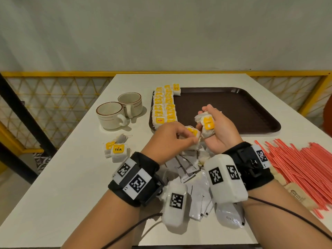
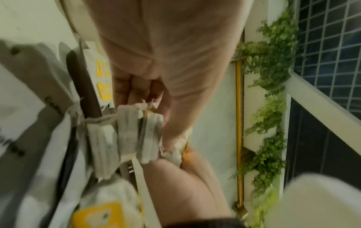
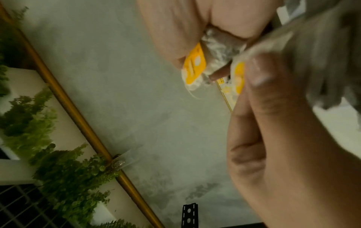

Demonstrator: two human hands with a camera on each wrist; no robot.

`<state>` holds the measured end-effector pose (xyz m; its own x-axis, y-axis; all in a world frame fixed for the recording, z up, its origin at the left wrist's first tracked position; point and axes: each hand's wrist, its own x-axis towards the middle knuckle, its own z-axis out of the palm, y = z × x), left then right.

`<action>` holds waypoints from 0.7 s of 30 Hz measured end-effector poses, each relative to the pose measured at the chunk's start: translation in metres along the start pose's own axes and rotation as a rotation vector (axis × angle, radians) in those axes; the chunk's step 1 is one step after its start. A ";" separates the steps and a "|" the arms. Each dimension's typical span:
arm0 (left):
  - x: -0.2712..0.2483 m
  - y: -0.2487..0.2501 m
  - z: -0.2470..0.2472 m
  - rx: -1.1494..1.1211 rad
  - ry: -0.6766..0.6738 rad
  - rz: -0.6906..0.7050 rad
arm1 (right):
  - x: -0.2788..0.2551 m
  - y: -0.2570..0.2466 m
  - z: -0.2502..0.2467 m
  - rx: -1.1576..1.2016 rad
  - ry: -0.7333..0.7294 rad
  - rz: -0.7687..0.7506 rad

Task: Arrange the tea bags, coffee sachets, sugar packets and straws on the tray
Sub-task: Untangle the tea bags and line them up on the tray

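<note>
nearest me, a loose heap of white paper coffee sachets (image 1: 186, 169) lies on the white table (image 1: 75, 186), under my wrists and on my side of the dark brown plastic tray (image 1: 233, 108). to the right of the heap i see a spread of thin red-striped straws (image 1: 301, 168), with brown paper sugar packets (image 1: 296, 194) partly beneath them, all short of the tray.

just above the heap, my left hand (image 1: 168, 139) has its fingers curled, thumb and forefinger pinching a white tea bag with a yellow tag (image 1: 193, 134). my right hand (image 1: 217, 130), palm turned up, grips a small bunch of the same yellow-tagged tea bags (image 1: 206, 124) with fingers curled around them; the two hands almost meet over the tray's near edge. the wrist views are blurred, but they show the bags squeezed between fingers and thumb.

left of the tray's near corner, a small pile of yellow-tagged tea bags (image 1: 115, 150) sits on the table. farther, two cream ceramic cups with brown rim lines (image 1: 119, 109) stand just beside the tray's left edge. along that left edge, inside the tray, two neat rows of tea bags (image 1: 164, 105) run toward its far corner.
</note>
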<state>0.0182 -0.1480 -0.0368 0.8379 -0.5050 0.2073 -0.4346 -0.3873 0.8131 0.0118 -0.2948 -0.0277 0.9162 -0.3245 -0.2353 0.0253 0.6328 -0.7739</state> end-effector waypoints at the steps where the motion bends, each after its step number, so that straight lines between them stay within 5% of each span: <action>1: 0.001 -0.003 -0.004 -0.014 0.047 0.000 | 0.000 -0.001 0.000 0.031 -0.009 0.007; 7: 0.004 -0.002 -0.008 -0.191 0.307 0.018 | -0.002 0.002 0.004 0.013 -0.045 0.111; 13: 0.004 -0.002 -0.003 -0.084 0.219 0.040 | -0.004 0.008 0.003 0.064 -0.134 0.258; 21: 0.003 -0.001 0.006 0.022 0.178 0.075 | -0.007 0.011 0.005 0.080 -0.072 0.176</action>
<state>0.0192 -0.1534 -0.0400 0.8473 -0.3896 0.3608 -0.5031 -0.3714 0.7803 0.0077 -0.2816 -0.0317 0.9354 -0.1547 -0.3180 -0.1087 0.7299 -0.6749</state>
